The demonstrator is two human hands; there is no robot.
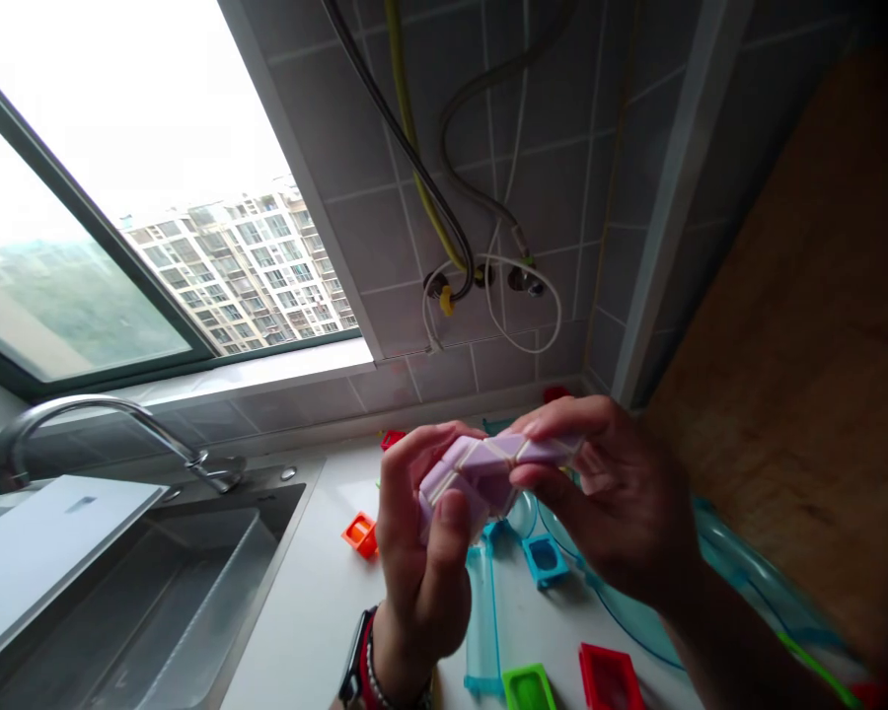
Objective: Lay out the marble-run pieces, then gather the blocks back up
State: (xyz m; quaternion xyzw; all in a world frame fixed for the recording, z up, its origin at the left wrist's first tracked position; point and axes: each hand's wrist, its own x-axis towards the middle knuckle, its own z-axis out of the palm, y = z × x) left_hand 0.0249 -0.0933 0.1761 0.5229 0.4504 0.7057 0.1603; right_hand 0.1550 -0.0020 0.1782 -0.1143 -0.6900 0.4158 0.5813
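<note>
A lilac and white twisty snake puzzle (481, 473), made of wedge-shaped segments, is held up above the white counter. My left hand (425, 562) is closed round its left end, thumb on the near face and fingers behind. Between thumb and fingertips, my right hand (607, 498) pinches the right end of the puzzle. The middle segments show between both hands, while the ends are partly hidden by fingers. A dark watch (356, 659) and bracelets are on my left wrist.
Below lie an orange block (360, 535), a blue block (545, 562), a green block (528, 687), a red block (611, 678) and clear blue plastic pieces (483, 621). Left are a sink (266, 582), faucet (155, 424) and white board (59, 552). Hoses (407, 128) hang on the tiled wall.
</note>
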